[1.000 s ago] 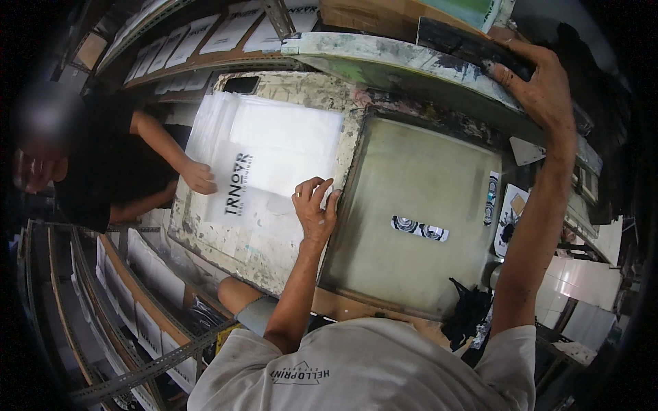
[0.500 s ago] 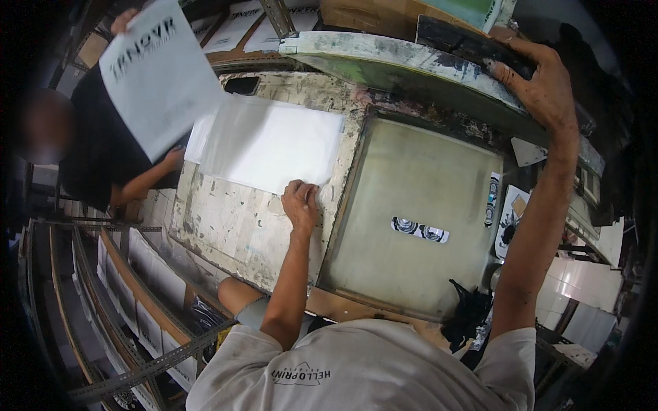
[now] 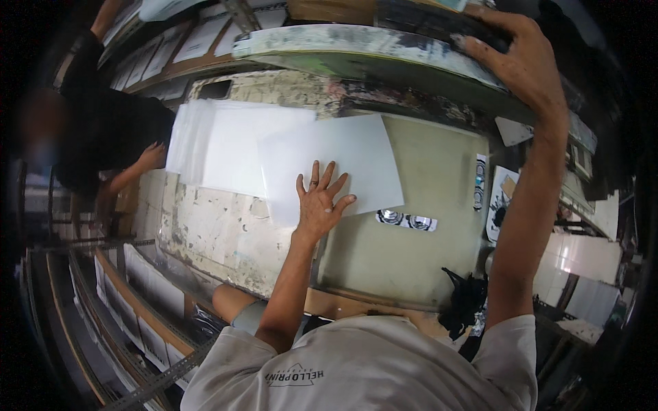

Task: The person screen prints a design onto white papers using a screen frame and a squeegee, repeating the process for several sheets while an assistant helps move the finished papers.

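My left hand (image 3: 321, 205) lies with fingers spread on a loose white sheet (image 3: 367, 154). That sheet overlaps both the stack of white sheets (image 3: 236, 140) and the greenish printing bed (image 3: 397, 267). At the far right, my right hand (image 3: 524, 65) is closed around a long dark squeegee (image 3: 418, 22), above the ink-stained edge of a raised screen frame (image 3: 301, 42). The fingers on the far side of the squeegee are partly hidden. Two patterned strips, one near the sheet (image 3: 418, 221) and one by the right edge (image 3: 479, 181), lie on the bed.
At the left stands another person in dark clothing (image 3: 127, 130), one arm raised toward a rack. Racks (image 3: 137, 291) with printed sheets fill the lower left. A black rag (image 3: 460, 298) hangs at the bed's near right corner. A dark phone-like object (image 3: 215, 90) lies behind the stack.
My left hand has gone from pinching the stack's near corner to lying spread on a sheet shifted rightward over the bed. The other person has carried a printed sheet up toward the rack.
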{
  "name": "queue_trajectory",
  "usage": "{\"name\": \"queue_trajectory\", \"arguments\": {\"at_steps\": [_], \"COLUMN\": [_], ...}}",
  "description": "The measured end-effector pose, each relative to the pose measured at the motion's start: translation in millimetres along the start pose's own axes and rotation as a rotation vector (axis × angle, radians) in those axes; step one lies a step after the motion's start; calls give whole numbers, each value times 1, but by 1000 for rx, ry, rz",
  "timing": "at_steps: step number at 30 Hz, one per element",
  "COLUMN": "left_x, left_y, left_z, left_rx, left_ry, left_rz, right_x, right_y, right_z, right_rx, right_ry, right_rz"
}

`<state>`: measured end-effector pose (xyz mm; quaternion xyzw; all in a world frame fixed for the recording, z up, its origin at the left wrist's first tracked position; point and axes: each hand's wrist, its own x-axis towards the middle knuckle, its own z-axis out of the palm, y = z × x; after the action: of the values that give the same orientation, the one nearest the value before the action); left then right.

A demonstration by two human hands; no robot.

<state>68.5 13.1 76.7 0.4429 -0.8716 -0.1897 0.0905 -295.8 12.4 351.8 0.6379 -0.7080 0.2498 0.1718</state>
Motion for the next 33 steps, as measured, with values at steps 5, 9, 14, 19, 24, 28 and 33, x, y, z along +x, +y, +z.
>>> {"name": "queue_trajectory", "arguments": {"at_steps": [5,9,14,19,24,28,33], "left_x": [30,80,106,96,82,72,68], "left_y": [3,32,80,90,88,93,96], "left_z": [64,90,112,112,111,110,111], "left_rx": [-78,-82,-195,-168,-174,-195,-171], "left_ry": [-12,-46,-96,-171,-166,-173,-154], "left_rz": [127,281,441,474,486,474,476], "right_x": [18,8,18,10,24,14,7], "right_y": [-44,-67,-48,-52,-57,-54,-51], "right_z": [-8,-15,-40,-27,-32,-27,-20], "right_rx": [111,90,226,193,141,148,128], "right_ry": [-181,-58,-191,-57,-240,-154,-53], "right_rz": [180,150,157,33,203,118,41]}}
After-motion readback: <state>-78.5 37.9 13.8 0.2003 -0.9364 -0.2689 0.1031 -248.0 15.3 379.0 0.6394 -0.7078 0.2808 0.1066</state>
